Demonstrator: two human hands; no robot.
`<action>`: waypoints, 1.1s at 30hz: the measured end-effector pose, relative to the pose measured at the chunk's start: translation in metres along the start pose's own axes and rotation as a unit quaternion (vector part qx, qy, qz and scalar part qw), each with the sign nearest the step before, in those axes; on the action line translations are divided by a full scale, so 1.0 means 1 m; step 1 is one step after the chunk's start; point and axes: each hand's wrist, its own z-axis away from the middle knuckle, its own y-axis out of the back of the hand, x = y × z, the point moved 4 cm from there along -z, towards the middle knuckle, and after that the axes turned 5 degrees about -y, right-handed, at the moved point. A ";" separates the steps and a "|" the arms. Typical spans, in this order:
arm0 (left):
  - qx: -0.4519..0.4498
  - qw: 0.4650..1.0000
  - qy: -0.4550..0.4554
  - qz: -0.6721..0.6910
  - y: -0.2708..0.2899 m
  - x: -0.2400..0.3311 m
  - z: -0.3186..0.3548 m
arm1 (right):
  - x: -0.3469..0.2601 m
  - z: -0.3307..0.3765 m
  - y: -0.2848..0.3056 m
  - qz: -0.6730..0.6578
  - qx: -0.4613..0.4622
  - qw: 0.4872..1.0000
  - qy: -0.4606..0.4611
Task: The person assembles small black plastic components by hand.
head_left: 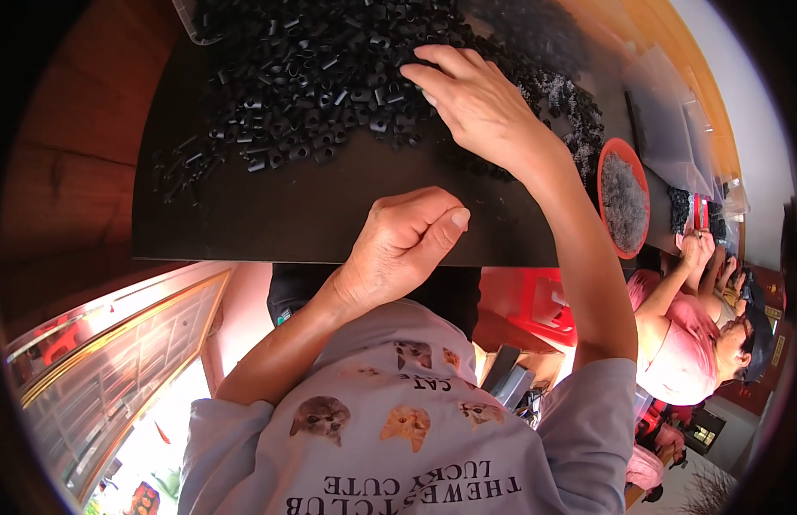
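Observation:
A wide heap of small black tubular plastic parts [308,94] covers the far side of the dark table [270,219]. My right hand [471,99] reaches over the right part of this heap, fingers bent down toward the parts. Its fingertips are at the pile, and I cannot make out whether a part is between them. Nearer to me, my left hand [407,240] is closed in a fist above the table's front edge, thumb lying over the curled fingers. Whatever it may hold is hidden inside.
An orange-red bowl [601,184] of grey, fine-looking pieces stands at the table's right. More parts, some greyish [570,107], lie beyond my right forearm. A clear plastic bin [669,120] is at the far right. Another person in pink [682,343] works at the right.

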 end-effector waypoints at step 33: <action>0.043 0.989 0.097 0.106 0.004 -0.010 0.004 | -0.008 0.180 0.024 -0.123 0.267 0.936 -0.195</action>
